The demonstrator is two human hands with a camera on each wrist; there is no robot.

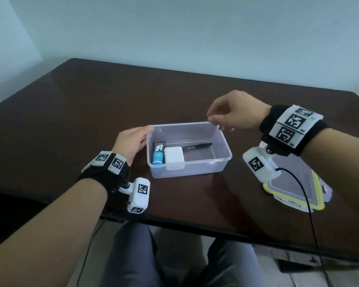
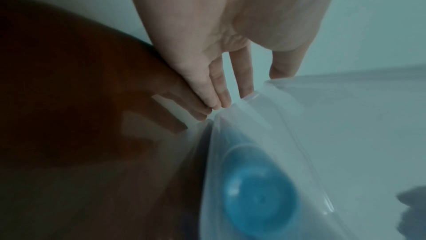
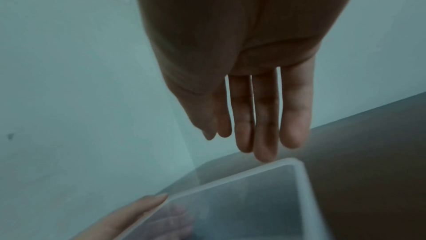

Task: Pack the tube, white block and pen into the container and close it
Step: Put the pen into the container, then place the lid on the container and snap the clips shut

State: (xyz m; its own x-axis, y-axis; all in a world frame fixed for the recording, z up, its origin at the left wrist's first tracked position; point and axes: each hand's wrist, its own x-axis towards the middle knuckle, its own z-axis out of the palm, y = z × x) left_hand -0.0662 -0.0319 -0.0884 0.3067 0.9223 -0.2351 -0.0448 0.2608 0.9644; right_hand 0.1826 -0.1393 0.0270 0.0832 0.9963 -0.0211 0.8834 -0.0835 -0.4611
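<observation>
Container (image 1: 197,169): clear plastic, rectangular, open-topped, sitting near the middle of the dark brown table (image 1: 91,104). All three items lie on its floor. Tube (image 1: 158,154) at the left end, black upper part, blue cap toward the person. White block (image 1: 174,155) just beside the tube on its right, against the near wall. Pen (image 1: 197,146), black, lies along the far side, running right from behind the block.

Left hand (image 1: 131,142) rests against the container's left end wall, fingers straight and fairly close together, thumb at the rim corner. Right hand (image 1: 234,112) hovers over the far right corner, fingers relaxed and hanging down; whether a fingertip touches the rim is hard to tell from the head view.

Left wrist view only: the tube's blue cap seen end-on, blurred through the wall, and fingertips (image 2: 221,98) meeting the rim. Right wrist view only: fingers extended, tips just above the corner, apparently clear of it.

Lid (image 1: 294,183), clear with a yellow-green seal, lies flat on the table to the right, well apart from the container.
</observation>
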